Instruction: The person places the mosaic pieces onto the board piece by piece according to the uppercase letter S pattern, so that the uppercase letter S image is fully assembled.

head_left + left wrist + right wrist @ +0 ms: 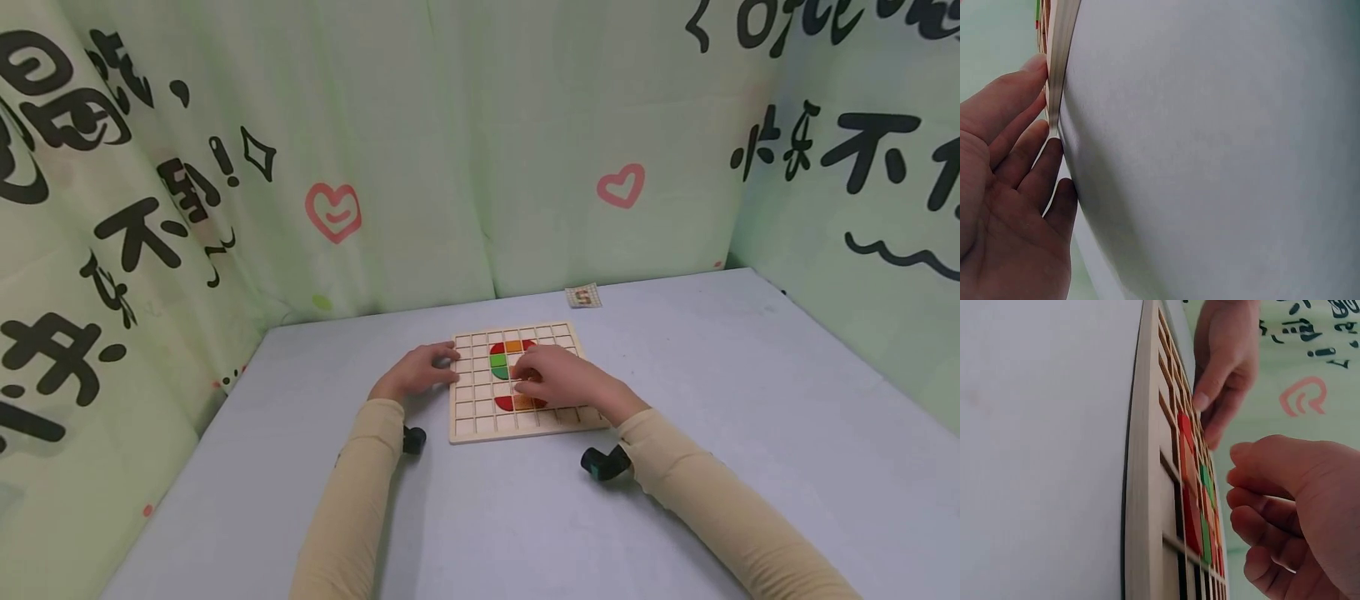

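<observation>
A wooden grid board [474,423] lies flat on the table with red, orange and green pieces set in some squares. My left hand [417,372] rests at its left edge, and in the left wrist view the thumb [1034,64] touches the board's side with the fingers loosely bent. Over the middle of the board is my right hand [561,379], fingers bent. In the right wrist view this hand [1297,506] hovers above the pieces, with nothing visible between thumb and fingers. It hides part of the grid in the head view.
A small patterned card [583,296] lies near the table's back edge, behind the board. The white table [495,517] is bordered by pale green curtains [465,167] with black writing and pink hearts. Black devices [604,463] are worn at both wrists.
</observation>
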Tool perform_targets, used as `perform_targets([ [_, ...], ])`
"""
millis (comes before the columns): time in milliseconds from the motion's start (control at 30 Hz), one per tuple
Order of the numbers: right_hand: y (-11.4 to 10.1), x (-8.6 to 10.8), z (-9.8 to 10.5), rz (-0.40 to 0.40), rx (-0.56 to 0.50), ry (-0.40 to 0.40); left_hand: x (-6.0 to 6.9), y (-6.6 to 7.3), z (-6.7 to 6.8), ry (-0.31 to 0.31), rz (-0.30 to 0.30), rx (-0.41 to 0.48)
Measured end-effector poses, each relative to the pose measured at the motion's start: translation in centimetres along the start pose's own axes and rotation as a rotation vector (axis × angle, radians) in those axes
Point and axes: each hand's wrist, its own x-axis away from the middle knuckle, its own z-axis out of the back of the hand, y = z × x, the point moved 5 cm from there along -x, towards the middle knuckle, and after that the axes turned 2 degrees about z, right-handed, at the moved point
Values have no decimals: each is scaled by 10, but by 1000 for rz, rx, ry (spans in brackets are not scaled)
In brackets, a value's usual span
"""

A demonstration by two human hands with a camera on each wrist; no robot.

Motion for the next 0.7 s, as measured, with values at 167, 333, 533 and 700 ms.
perform_targets([
  [167,25,11,11,-107,-18,54,0,0,1,4,6,-2],
  [333,46,23,22,-203,-52,92,0,1,1,3,-1,-7],
  [533,74,34,35,-301,-67,167,0,1,2,4,7,-9],
  [700,104,41,43,-401,-76,226,0,0,1,-7,9,-8],
])
